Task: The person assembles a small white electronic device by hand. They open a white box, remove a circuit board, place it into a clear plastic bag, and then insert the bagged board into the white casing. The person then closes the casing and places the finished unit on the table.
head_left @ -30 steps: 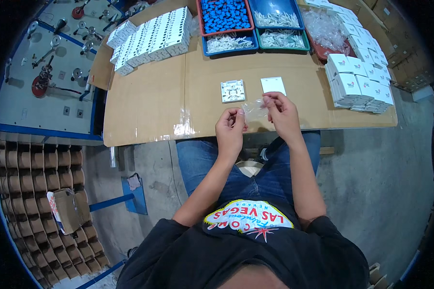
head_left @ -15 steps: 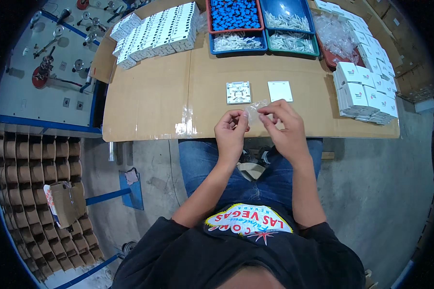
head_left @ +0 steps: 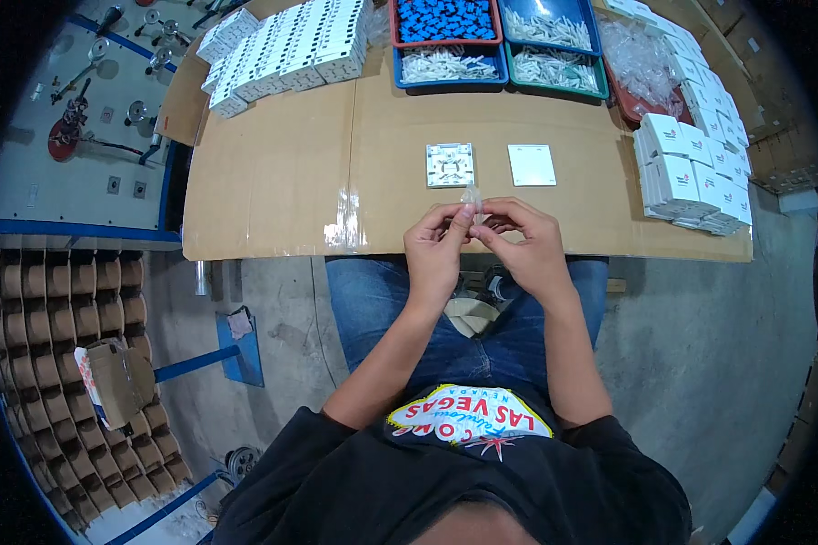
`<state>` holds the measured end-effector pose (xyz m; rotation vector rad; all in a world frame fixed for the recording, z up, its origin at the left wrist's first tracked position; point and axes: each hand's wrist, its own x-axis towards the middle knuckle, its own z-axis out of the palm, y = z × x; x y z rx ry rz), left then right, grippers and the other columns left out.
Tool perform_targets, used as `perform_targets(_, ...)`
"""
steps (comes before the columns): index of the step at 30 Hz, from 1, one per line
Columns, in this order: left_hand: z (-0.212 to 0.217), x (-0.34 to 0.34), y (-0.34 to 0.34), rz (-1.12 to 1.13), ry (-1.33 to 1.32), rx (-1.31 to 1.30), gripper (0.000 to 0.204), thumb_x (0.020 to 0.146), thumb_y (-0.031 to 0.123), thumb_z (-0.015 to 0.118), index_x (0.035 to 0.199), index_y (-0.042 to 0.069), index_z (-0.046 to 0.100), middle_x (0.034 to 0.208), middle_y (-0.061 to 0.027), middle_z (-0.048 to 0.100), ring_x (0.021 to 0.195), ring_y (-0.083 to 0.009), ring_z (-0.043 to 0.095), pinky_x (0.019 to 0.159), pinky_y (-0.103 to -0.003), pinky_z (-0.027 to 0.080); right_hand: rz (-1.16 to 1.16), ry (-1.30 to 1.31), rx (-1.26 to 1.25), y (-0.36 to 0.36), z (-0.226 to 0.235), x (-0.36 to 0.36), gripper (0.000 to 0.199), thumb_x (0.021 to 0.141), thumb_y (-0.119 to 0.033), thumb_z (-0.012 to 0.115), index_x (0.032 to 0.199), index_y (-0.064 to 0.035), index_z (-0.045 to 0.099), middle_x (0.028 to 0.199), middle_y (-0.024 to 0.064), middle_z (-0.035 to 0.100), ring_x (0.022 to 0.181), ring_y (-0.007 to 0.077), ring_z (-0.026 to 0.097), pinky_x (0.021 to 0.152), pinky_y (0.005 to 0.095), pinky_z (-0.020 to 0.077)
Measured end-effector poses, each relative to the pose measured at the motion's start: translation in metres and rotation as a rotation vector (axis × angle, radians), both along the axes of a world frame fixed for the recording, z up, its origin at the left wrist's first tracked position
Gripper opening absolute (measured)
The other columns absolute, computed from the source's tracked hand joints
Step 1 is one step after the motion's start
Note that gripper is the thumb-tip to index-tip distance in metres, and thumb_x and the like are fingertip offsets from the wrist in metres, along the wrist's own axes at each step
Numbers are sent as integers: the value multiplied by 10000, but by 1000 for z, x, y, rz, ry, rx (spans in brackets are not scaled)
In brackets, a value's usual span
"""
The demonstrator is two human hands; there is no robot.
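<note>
Over the near edge of the cardboard-covered table, my left hand and my right hand meet, pinching a small clear plastic bag between their fingertips. Its upper end sticks up past my fingers; what it may hold is too small to make out. Just beyond it lies an open white square box-like part with fittings showing inside. A flat white square cover rests to its right, apart from it. Neither hand touches these two pieces.
Stacks of white square units stand at the far left, more white pieces at the right. Along the back are a red tray of blue parts, a blue tray and a green tray of white pieces, and clear bags.
My hands have come closer together, and the plastic bag is now bunched narrow between my fingertips instead of spread out. The view has shifted slightly.
</note>
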<state>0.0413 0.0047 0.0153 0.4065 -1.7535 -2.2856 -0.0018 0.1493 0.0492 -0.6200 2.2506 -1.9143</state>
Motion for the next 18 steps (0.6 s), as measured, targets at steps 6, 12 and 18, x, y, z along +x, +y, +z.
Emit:
perform_targets(6,3,0,1,54,102,-208,127,982,106,712,1010,-18,723,949,-41,671,827,-88,649,715,-233,518,-61,-411,-164,-1,-14,1,178,944,-54,722,1105,21,732,942,78,756,821,102,702,681,247,555)
perform_targets(12,2,6,9,21,210,-498,102,994,82,688,1000,-19,692,954,-35,642,820,-86,619,733,-240,509,-347,-112,-146,-11,-12,0,163,957,-43,691,1104,14,734,995,76,748,837,112,695,684,263,559)
perform_targets(18,8,1,10,-95,-159,232,200,1035,225,648,1047,30,693,983,-45,673,826,-91,632,715,-253,515,-318,178,-84,-10,-16,-2,147,939,-2,671,1072,15,730,1049,118,735,909,173,720,799,297,581)
